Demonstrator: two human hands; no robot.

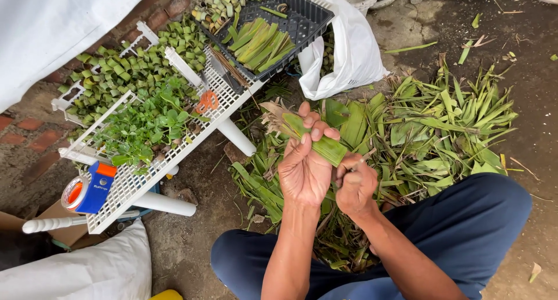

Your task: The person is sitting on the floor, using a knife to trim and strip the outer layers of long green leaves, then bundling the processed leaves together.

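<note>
Two hands: both are shown at centre frame, above a heap of cut leaves [442,126] spread on the dirt ground [535,102].
Left hand [303,171]: fingers are closed around a folded green leaf strip [314,138], with the thumb pressed on its upper face.
Right hand [356,187]: fingers are curled into a fist around a thin tool (blade or stick cannot be told), whose tip is seen against the strip's lower end.
Leaf strip: held tilted, its frayed dry end pointing up-left toward the white rack [174,155], its green end touching the right hand.
Edges: the rack's near edge lies just left of the strip's dry end; a white bag [349,50] stands just beyond the fingertips.
Open room: bare ground is seen between the rack leg and the left knee, and again at far right past the leaf heap.
Rack load: folded leaf pieces [122,67], small green sprigs [145,126], orange scissors [207,101], a blue tape dispenser [88,188] and a black tray [302,21] of cut strips.
Hidden: the tool's working end is covered by the right fingers; leaves under the dark-trousered legs [465,218] are concealed.
Cut off: the tray's far corner and the white cloth at upper left run out of frame.
</note>
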